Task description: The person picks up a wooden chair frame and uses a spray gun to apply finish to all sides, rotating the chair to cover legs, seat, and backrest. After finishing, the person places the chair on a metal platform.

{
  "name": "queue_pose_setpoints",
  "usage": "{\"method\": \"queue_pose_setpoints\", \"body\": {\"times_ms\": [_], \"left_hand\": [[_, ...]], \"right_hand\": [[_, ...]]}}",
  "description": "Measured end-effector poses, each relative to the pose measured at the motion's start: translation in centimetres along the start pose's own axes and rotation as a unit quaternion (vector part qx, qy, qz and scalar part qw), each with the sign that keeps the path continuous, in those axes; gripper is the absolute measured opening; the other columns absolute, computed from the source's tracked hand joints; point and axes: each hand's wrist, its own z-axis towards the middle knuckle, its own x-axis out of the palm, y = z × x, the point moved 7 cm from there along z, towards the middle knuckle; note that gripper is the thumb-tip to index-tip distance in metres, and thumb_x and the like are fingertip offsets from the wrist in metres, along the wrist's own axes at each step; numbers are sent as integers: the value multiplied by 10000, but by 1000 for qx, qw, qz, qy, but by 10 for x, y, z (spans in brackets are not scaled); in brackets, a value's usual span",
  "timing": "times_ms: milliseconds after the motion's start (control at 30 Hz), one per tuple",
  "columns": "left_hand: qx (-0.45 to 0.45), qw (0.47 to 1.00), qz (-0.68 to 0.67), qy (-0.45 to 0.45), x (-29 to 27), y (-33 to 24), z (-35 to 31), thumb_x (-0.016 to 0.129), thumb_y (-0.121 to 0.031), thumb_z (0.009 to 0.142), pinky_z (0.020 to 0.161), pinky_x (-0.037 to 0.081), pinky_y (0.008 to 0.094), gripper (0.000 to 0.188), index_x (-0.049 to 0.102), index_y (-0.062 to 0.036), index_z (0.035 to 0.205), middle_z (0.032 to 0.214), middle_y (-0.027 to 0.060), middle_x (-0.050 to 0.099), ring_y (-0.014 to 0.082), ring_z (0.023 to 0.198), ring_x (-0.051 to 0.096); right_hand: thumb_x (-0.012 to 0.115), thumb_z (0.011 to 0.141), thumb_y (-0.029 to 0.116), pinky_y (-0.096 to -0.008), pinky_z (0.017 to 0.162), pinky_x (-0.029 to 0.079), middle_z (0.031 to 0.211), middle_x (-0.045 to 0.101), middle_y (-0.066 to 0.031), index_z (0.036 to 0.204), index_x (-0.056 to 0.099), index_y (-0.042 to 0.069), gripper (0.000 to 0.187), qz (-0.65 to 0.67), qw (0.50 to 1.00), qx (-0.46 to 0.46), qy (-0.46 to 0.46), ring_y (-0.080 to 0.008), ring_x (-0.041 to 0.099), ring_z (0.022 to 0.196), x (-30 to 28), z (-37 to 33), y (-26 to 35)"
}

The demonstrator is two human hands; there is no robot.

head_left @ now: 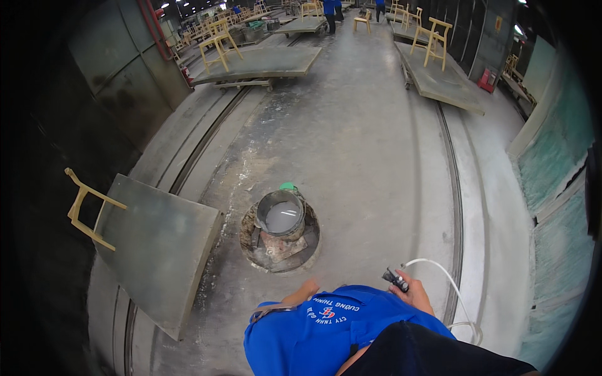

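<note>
My right hand is closed around a dark spray gun, held out at my right side. A white hose loops from it down past my right forearm. My left hand is near the front of my blue shirt, smeared, its fingers not readable. Ahead of it on the floor, a dark bucket of grey liquid stands in a round, crusted tub. A green thing shows at the bucket's far rim.
At left, a wooden chair frame rests on a tilted-looking grey platform. Farther platforms carry chairs on both sides, along floor rails. A chair stands on the floor far ahead, near people in blue. A greenish panel lines the right.
</note>
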Motion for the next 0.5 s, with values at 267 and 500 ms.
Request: {"method": "queue_pose_setpoints", "body": {"times_ms": [267, 500], "left_hand": [[-71, 987, -74, 123, 10, -26, -12, 607, -306, 884, 943, 547, 511, 355, 776, -66, 1083, 1155, 229, 716, 431, 1074, 678], [-119, 980, -147, 59, 0, -35, 11, 621, -287, 852, 922, 558, 503, 332, 787, -71, 1041, 1093, 218, 734, 420, 1035, 693]], "right_hand": [[771, 930, 271, -394, 860, 560, 1008, 754, -235, 1435, 572, 33, 593, 28, 998, 55, 34, -333, 755, 943, -11, 5, 1], [761, 938, 268, -390, 850, 567, 1012, 752, -237, 1429, 573, 31, 577, -88, 994, -48, 54, -348, 754, 950, -17, 22, 8]]}}
